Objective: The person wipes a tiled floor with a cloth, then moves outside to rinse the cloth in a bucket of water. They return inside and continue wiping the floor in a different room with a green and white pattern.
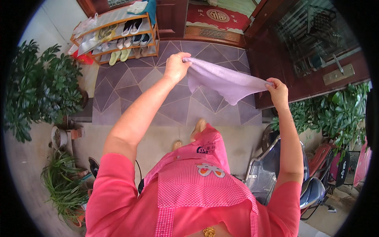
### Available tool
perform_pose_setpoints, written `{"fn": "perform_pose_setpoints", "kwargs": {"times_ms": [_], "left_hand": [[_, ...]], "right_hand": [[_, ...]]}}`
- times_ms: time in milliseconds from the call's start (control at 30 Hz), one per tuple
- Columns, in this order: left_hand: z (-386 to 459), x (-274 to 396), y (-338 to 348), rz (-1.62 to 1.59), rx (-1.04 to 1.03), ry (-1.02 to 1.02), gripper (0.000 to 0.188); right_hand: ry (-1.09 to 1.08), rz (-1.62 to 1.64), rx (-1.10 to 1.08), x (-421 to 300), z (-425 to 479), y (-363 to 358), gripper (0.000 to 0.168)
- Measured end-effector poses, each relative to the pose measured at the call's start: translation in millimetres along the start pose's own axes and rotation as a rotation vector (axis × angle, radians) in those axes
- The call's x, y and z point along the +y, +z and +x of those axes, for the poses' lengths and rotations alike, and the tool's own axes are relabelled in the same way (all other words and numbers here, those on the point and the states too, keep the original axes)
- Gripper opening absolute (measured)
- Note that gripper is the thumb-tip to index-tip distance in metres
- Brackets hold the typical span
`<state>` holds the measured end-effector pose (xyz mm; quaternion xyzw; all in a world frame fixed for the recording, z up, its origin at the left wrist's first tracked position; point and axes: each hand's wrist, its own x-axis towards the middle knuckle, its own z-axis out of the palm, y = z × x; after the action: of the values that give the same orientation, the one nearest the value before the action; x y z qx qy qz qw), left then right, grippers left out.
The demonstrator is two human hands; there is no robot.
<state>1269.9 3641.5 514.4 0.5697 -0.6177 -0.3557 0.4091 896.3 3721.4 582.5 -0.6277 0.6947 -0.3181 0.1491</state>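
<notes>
A light purple cloth (225,78) is stretched between my two hands, out in front of me at arm's length. My left hand (176,66) pinches one corner between thumb and fingers. At the other end, my right hand (278,90) grips a second corner. The upper edge runs fairly taut, while the lower part sags in loose folds. Beneath it lies a floor of purple tiles (133,94) with a pattern of pale angular lines. I wear a pink checked apron (195,186).
A wooden shoe rack (118,31) with several shoes and bags stands ahead on the left. To the right, a dark wooden door (296,71) with a metal handle stands open beside a red mat (219,17). Potted plants (44,86) line the left, and a scooter (263,171) is at right.
</notes>
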Motion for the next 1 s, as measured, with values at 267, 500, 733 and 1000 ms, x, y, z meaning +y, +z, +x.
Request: {"fn": "perform_pose_setpoints", "kwargs": {"times_ms": [267, 500, 733, 1000], "left_hand": [[140.3, 12.6, 23.9, 0.473, 0.103, 0.324, 0.014], [268.2, 166.6, 11.7, -0.668, 0.075, 0.037, 0.037], [311.4, 103.0, 116.2, -0.48, -0.493, -0.33, 0.035], [420.6, -22.0, 160.1, -0.454, -0.316, -0.682, 0.026]], "right_hand": [[-0.189, 0.055, -0.064, 41.3, 125.4, -0.8, 0.012], [0.025, 0.999, 0.191, -14.7, 269.4, -85.9, 0.021], [0.407, 0.836, -0.232, 49.9, 282.1, 25.3, 0.043], [0.864, 1.09, -0.102, 147.0, 390.9, 97.0, 0.03]]}}
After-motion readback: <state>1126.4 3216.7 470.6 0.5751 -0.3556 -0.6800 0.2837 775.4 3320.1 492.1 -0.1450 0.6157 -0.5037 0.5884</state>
